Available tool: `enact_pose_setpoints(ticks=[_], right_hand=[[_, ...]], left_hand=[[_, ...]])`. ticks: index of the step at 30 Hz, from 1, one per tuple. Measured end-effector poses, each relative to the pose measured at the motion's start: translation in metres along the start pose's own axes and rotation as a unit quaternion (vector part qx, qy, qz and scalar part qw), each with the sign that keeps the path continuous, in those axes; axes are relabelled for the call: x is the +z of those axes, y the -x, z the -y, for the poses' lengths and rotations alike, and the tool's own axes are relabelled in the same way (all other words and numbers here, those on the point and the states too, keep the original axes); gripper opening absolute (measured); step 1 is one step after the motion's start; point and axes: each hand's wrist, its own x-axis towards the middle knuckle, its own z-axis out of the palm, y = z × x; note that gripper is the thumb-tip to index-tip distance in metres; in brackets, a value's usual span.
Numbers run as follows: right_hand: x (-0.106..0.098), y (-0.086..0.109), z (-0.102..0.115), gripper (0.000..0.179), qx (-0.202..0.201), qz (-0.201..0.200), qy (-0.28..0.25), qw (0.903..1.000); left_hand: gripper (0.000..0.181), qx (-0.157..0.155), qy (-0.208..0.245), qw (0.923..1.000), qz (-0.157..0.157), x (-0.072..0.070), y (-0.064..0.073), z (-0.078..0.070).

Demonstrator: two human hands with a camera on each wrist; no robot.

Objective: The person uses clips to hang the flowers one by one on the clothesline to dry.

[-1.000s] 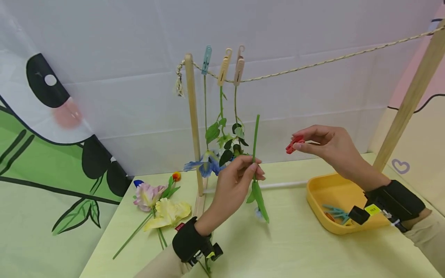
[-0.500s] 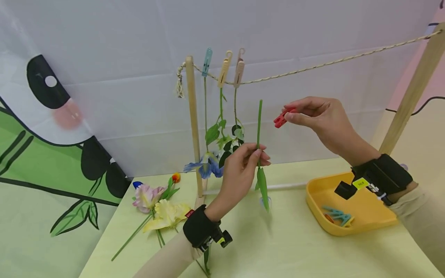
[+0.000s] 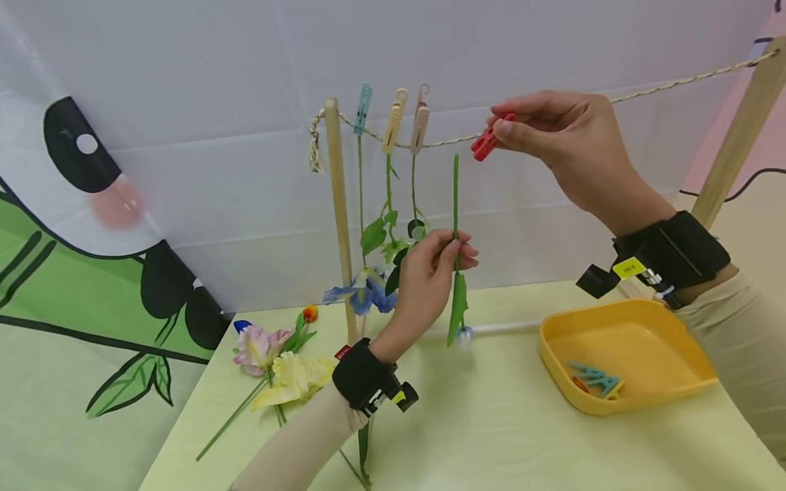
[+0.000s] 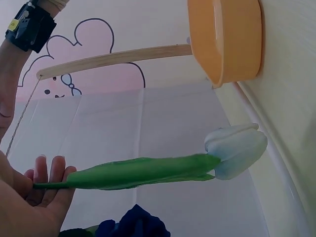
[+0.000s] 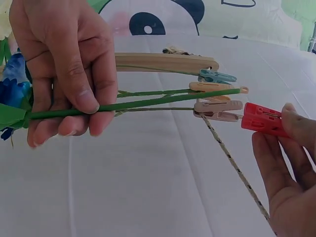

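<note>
My left hand pinches the green stem of an artificial tulip, whose pale blue-white bloom hangs downward. The bare stem end points up, a little below the rope. In my right hand a red clothespin is pinched between thumb and fingers, its tip close to the rope and right of the stem end. Left along the rope, a blue clothespin, a yellow clothespin and a beige clothespin each hold a hanging flower stem; a blue flower hangs lowest there.
A yellow tray with several clothespins stands at the right. Loose flowers, among them a pink one and a yellow one, lie on the table at left. Wooden posts carry the rope.
My right hand has risen with the red clothespin and moved left toward the rope. My left hand has lifted the tulip, bringing its stem end up near the rope.
</note>
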Motion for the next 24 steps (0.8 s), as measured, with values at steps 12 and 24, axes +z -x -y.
enact_pose_setpoints(ticks=[12,24], right_hand=[[0.014,-0.034,0.000,0.025,-0.034,0.024,0.081,0.9959],[0.019,-0.046,-0.008,0.021,-0.021,0.021,0.108,0.9937]], left_hand=[[0.021,-0.020,0.002,0.9996,-0.020,0.001,-0.018,-0.004],[0.021,-0.067,0.026,0.9966,-0.041,0.002,-0.024,0.004]])
